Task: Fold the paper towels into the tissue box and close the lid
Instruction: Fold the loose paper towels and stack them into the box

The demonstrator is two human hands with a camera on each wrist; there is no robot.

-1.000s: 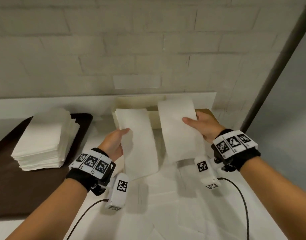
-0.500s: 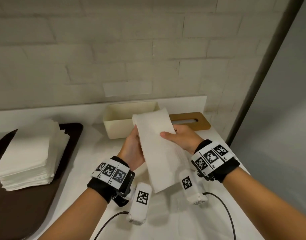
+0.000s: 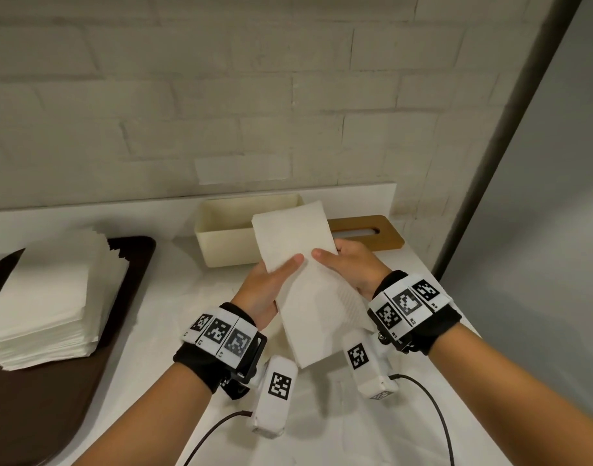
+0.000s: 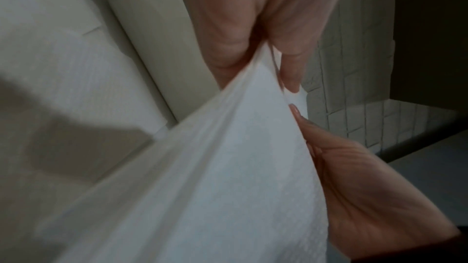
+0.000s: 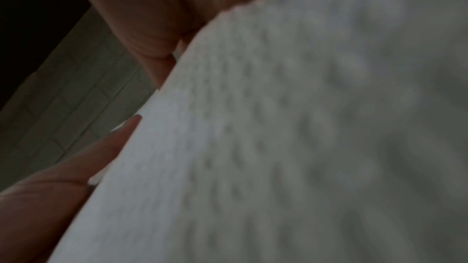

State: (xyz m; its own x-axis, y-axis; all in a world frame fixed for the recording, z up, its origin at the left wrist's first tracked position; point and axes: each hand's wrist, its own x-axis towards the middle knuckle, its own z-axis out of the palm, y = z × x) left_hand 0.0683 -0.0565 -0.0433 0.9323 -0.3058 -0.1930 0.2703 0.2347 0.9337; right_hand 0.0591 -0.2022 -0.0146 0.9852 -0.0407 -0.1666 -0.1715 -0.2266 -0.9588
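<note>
White brick wall (image 3: pixel 221 95) and white counter (image 3: pixel 174 290) fill our view. At centre frame our left hand (image 3: pixel 266 290) and right hand (image 3: pixel 350 264) both pinch one folded paper towel (image 3: pixel 308 280), thumbs on top, fingers curled beneath. Just behind it sits the open tissue box (image 3: pixel 227 237), its wooden lid (image 3: pixel 385 235) to the right. Spare towels (image 3: pixel 49 297) lie stacked at left.

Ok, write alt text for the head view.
Both hands, left hand and right hand, hold a folded white paper towel above a white counter, before an open cream plastic tissue box, beside its wooden slotted lid.
</note>
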